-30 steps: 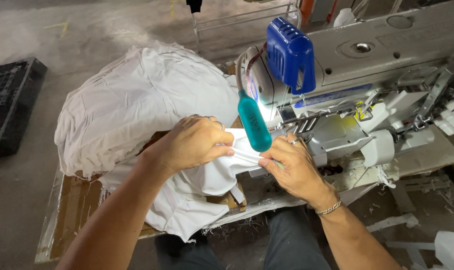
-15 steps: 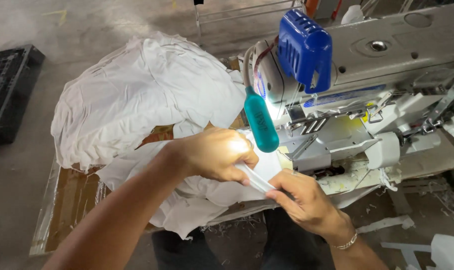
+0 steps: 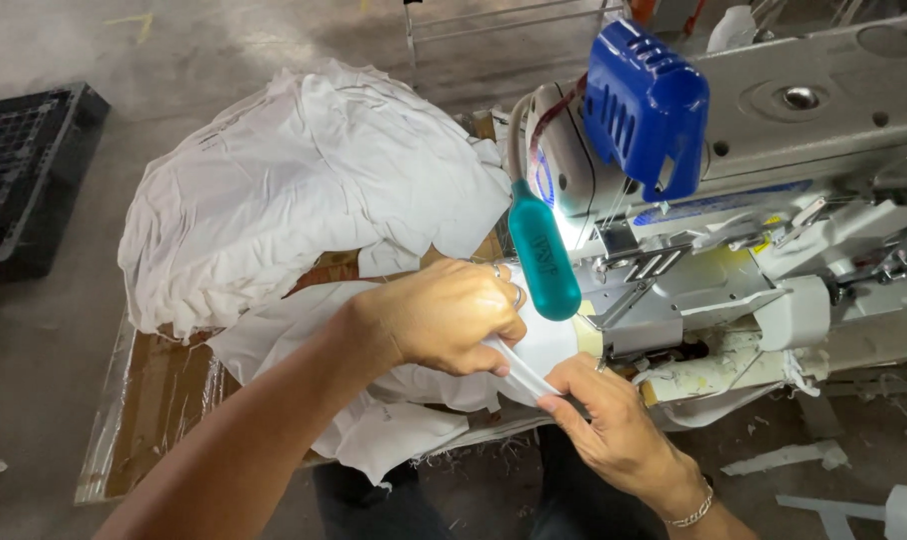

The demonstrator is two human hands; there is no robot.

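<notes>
Head view: left hand [image 3: 444, 318] and right hand [image 3: 609, 420] both pinch a narrow white fabric strip [image 3: 522, 372] between their fingers. Strip runs diagonally between them, just in front of the sewing machine [image 3: 774, 200], left hand nearer the white garment pile [image 3: 304, 190].

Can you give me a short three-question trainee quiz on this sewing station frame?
1. True or false: the left hand and right hand both pinch the same white fabric strip.
2. What colour is the lamp head hanging beside the sewing machine?
A) red B) teal C) yellow
3. What lies on the table behind the left hand?

Key
1. True
2. B
3. A pile of white garments
</notes>
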